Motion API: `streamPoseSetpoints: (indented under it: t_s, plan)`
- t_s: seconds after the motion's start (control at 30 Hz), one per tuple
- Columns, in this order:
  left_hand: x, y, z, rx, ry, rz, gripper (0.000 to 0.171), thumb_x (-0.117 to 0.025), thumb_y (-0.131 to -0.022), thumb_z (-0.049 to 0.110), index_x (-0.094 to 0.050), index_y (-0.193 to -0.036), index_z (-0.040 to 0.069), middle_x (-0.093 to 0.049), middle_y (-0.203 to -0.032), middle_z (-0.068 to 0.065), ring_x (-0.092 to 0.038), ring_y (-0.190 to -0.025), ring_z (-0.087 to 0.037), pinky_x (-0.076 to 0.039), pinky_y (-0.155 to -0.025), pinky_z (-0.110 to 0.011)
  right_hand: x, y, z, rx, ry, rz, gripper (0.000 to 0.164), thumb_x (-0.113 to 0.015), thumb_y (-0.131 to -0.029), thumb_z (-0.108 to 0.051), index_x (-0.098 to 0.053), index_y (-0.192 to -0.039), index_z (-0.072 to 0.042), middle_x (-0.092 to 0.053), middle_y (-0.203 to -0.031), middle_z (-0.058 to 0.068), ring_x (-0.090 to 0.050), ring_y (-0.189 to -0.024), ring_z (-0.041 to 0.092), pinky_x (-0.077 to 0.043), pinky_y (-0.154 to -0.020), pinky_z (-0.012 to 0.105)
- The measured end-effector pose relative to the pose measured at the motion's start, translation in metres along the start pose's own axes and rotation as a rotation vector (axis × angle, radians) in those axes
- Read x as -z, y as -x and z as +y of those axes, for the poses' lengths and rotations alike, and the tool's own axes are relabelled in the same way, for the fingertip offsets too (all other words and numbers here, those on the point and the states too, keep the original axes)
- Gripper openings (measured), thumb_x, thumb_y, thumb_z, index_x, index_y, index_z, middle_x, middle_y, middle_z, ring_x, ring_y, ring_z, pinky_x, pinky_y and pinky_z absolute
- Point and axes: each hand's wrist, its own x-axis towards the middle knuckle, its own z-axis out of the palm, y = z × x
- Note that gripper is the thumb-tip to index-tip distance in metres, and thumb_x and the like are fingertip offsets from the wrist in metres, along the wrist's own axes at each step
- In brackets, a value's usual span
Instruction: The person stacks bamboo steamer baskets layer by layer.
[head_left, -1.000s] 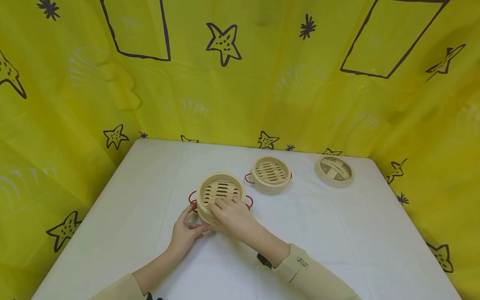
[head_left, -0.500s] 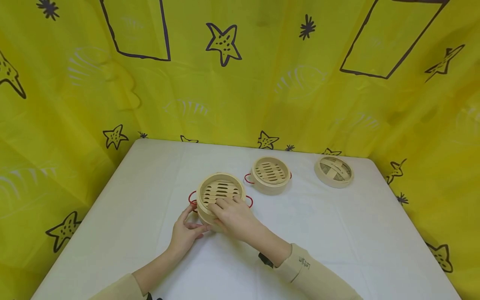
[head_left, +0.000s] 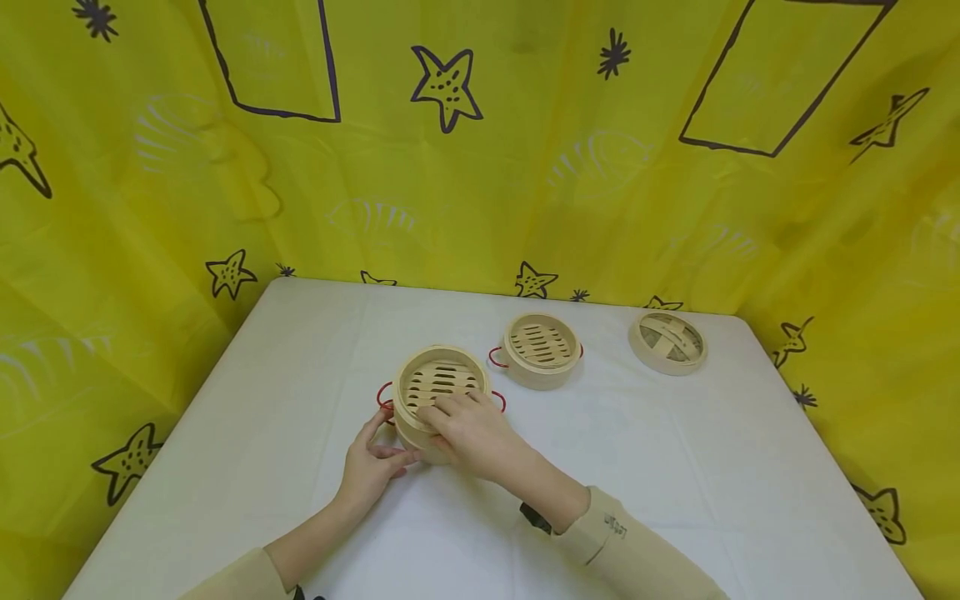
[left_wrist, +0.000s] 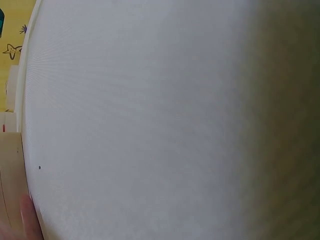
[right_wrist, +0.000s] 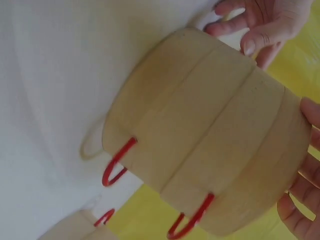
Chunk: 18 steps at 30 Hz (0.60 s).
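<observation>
Two bamboo steamer baskets stand stacked upright near the middle of the table. In the head view, the upper steamer basket point(head_left: 408, 375) shows a slatted base and a red handle at each side. My right hand point(head_left: 476, 437) grips its near rim, fingers curled over the inside. My left hand point(head_left: 366, 471) holds the lower steamer basket point(right_wrist: 155, 100) at its near left, thumb along the front and index finger by the left handles. The right wrist view shows the stack's side, with red loops on both tiers. Only a thumb point(left_wrist: 31, 217) against the stack appears in the left wrist view.
Another bamboo steamer basket point(head_left: 542, 380) with red handles stands behind and right of the stack. Farther right, near the back edge, lies a round woven bamboo lid point(head_left: 667, 342). A white cloth covers the table point(head_left: 675, 467); a yellow patterned curtain point(head_left: 510, 167) surrounds its back and sides.
My right hand and forearm have shifted very slightly to the right, still on the upper basket's rim. The left hand and the baskets have stayed in place.
</observation>
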Motion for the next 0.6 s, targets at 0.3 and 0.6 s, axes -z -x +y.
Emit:
streamPoseSetpoints:
  t_s: [0.3, 0.6]
  plan:
    - [0.001, -0.001, -0.002, -0.006, -0.016, 0.004, 0.081, -0.079, -0.068, 0.004, -0.037, -0.137, 0.008, -0.059, -0.098, -0.015, -0.061, -0.059, -0.015, -0.054, -0.056, -0.024, 0.019, 0.002, 0.028, -0.05, -0.077, 0.058, 0.035, -0.07, -0.08, -0.028, -0.062, -0.111, -0.015, -0.061, -0.097, -0.001, -0.058, -0.089, 0.016, -0.047, -0.075, 0.032]
    - [0.001, -0.001, -0.003, -0.026, -0.004, -0.003, 0.082, -0.079, -0.067, 0.003, -0.037, -0.138, 0.006, -0.057, -0.103, -0.017, -0.061, -0.058, -0.012, -0.055, -0.056, -0.025, 0.024, 0.015, 0.059, -0.182, -0.118, 0.083, 0.034, -0.07, -0.08, -0.019, -0.061, -0.112, -0.012, -0.059, -0.093, 0.0, -0.057, -0.089, 0.019, -0.047, -0.083, 0.037]
